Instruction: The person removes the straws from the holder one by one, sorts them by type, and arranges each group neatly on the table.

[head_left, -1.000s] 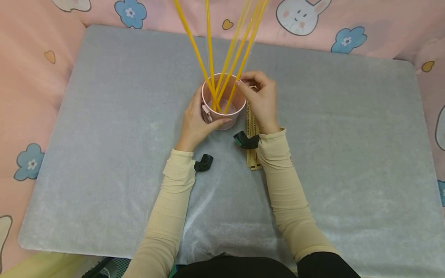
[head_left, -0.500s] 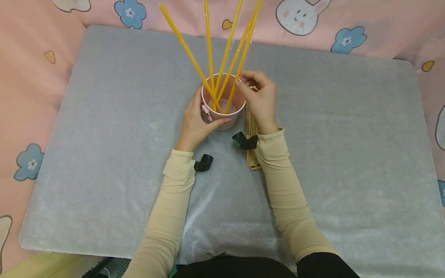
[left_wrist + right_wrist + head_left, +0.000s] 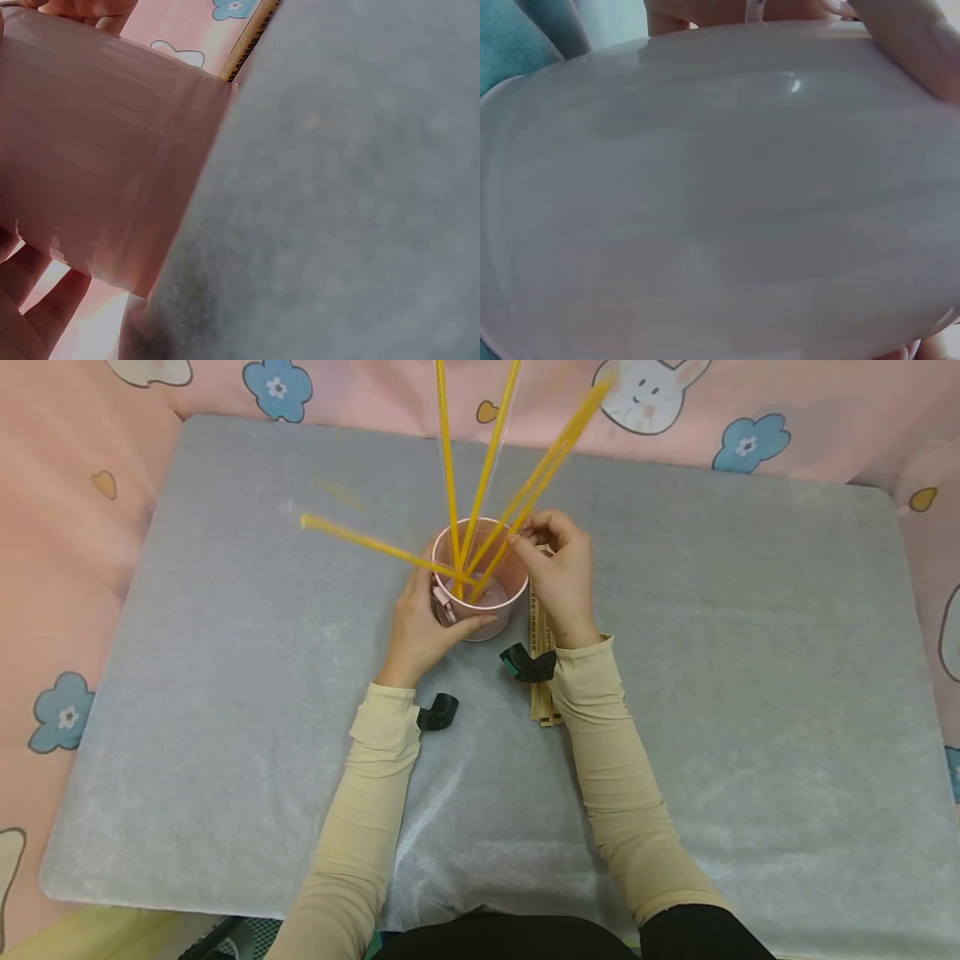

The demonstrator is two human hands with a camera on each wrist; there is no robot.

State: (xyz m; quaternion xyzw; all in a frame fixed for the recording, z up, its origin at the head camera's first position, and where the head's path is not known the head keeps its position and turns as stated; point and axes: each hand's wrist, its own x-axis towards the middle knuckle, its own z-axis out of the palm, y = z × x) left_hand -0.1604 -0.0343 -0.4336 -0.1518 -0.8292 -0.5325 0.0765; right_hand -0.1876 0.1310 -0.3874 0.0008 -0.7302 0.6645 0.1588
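Observation:
A pink cup [image 3: 489,622] with a side handle stands near the middle of the table, overlapped by both hands. My left hand [image 3: 420,631] grips its left side, thumb across the front; curled fingers [image 3: 56,304] show under the cup in the left wrist view. My right hand [image 3: 564,577] pinches the cup's right rim between thumb and bent fingers. Several long yellow straws [image 3: 447,468] in clear wrappers fan out of the cup. One blurred straw [image 3: 375,543] leans far left over the rim, and two more slant right. The cup wall fills most of the right wrist view.
Flat tan strips [image 3: 543,702] with dark print lie just right of the cup, partly under my right wrist. A grey cloth [image 3: 262,693] covers the table. Pink printed fabric [image 3: 360,402] rises behind the table and at its sides.
The leftmost straw has tipped down to the left. Two right-hand straws have swung further right, their ends blurred. Both hands and the cup have hardly moved.

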